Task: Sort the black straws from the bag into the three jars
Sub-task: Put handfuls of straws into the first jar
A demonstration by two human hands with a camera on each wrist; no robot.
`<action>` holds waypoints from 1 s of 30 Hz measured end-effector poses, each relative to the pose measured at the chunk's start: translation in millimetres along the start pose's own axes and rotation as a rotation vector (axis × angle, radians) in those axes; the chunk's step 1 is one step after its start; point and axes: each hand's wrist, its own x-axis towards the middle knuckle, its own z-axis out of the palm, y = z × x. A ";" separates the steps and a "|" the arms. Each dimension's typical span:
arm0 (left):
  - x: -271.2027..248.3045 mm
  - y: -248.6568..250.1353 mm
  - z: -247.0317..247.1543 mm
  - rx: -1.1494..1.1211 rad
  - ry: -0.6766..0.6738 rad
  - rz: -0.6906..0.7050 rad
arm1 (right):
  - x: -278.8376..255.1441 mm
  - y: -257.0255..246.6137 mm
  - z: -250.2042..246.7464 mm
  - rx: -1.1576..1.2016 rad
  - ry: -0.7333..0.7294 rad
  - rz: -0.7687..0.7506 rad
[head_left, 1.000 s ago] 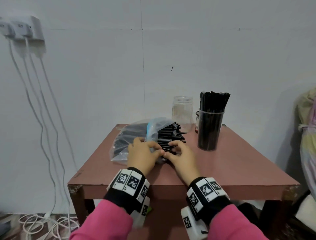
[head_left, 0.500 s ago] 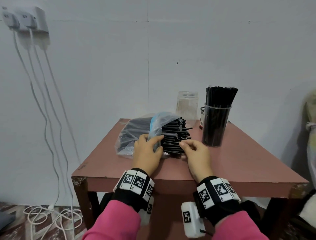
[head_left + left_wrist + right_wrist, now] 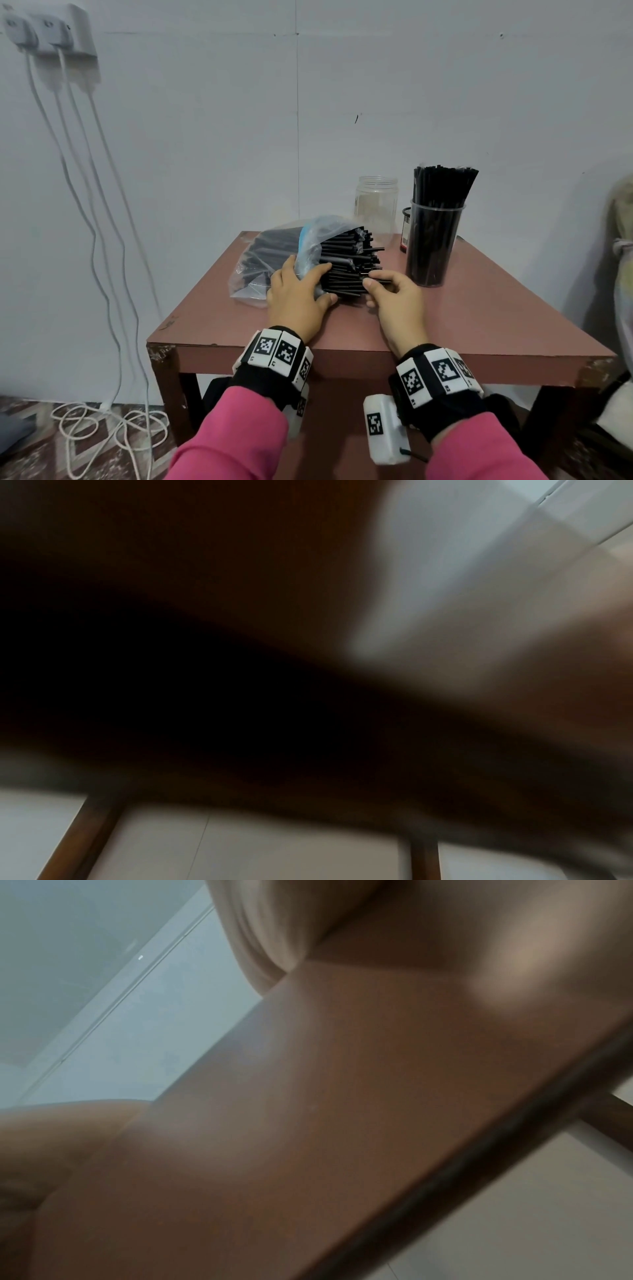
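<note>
A: Setting first. We list a pale wall (image 3: 445, 85) across the upper frame, and a reddish-brown table (image 3: 462, 322) at centre. At upper left a white socket block (image 3: 58, 31) with cables (image 3: 102, 212) running down to a patterned floor at lower left.

B: Task items?

A: We record a clear plastic bag (image 3: 260, 270) lying on the table left of centre, its blue-tinted mouth facing right. A bundle of black straws (image 3: 346, 263) lies half out of that mouth, ends pointing toward the right of the frame. Right of centre stands a clear jar packed with straws (image 3: 433, 236), upright. Behind it to the left, an empty clear jar (image 3: 376, 202); between those two, part of a dark container (image 3: 406, 229) shows.

B: Hands?

A: We note the left hand (image 3: 298, 301) with fingers curled over the bag's mouth and the straws under it, gripping. The right hand (image 3: 397, 301) pinches the ends of a few straws at the bundle's lower right edge. Both wrists carry black bands with printed markers; sleeves are pink.

B: Wrist views?

A: Blurred; we make out only table edge and skin.
</note>
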 end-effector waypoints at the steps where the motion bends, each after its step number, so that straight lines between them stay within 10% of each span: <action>1: 0.0 -0.5 0.2 0.003 0.008 -0.001 | 0.3 -1.7 0.1 0.014 -0.002 0.002; 8: -0.7 3.7 -1.3 0.116 -0.066 0.115 | -1.3 -5.8 0.3 -0.006 -0.169 0.007; 30: 3.9 2.7 2.5 0.025 -0.036 -0.026 | -2.5 -13.3 -2.3 0.165 0.006 0.041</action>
